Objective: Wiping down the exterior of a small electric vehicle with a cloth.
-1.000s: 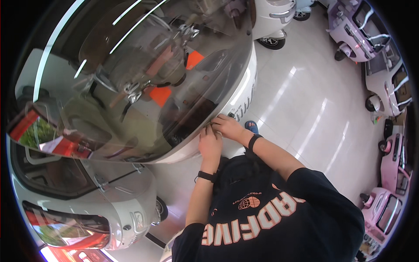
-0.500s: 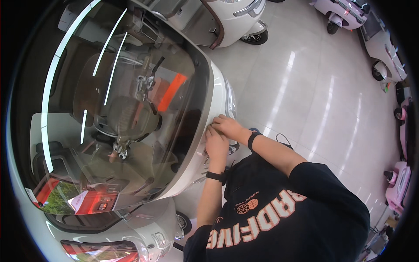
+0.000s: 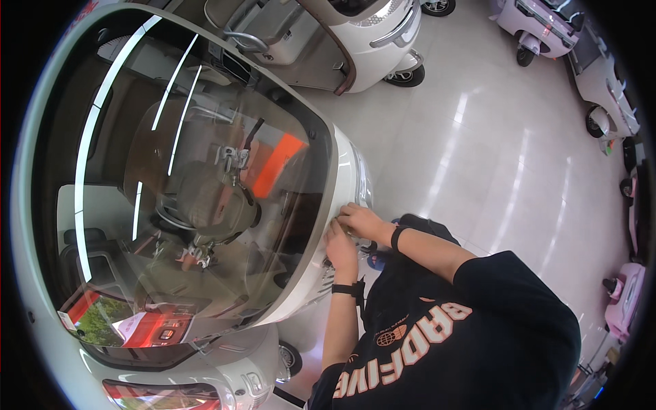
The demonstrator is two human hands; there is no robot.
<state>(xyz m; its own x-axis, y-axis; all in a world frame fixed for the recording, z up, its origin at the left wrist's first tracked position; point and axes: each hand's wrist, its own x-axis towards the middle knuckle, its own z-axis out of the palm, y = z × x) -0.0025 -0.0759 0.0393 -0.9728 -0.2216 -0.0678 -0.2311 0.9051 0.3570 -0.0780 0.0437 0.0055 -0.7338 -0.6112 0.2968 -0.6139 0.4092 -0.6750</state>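
Observation:
Both of my hands are at the white front panel (image 3: 344,176) of a small enclosed vehicle, just below its large windshield (image 3: 273,239). My left hand (image 3: 340,247) rests against the panel, its fingers bent together and the tips close to the other hand. Beside it, slightly farther off, my right hand (image 3: 360,219) has its fingers curled and pinched at the panel's edge. Anything small between the fingertips is hidden. A dark band circles each wrist. Through the glass, handlebars (image 3: 232,158), a seat and an orange-red sheet (image 3: 279,166) show.
A white scooter (image 3: 383,41) stands beyond the vehicle, and another white vehicle (image 3: 239,369) is close at the lower left. Pink scooters (image 3: 625,297) line the right side of the glossy tiled floor (image 3: 471,157). Ceiling lights reflect in the windshield.
The view has shifted, so the vehicle and my hands appear lower and a little to the right. My hands stay at the same panel spot, with the right fingers now less over the left ones.

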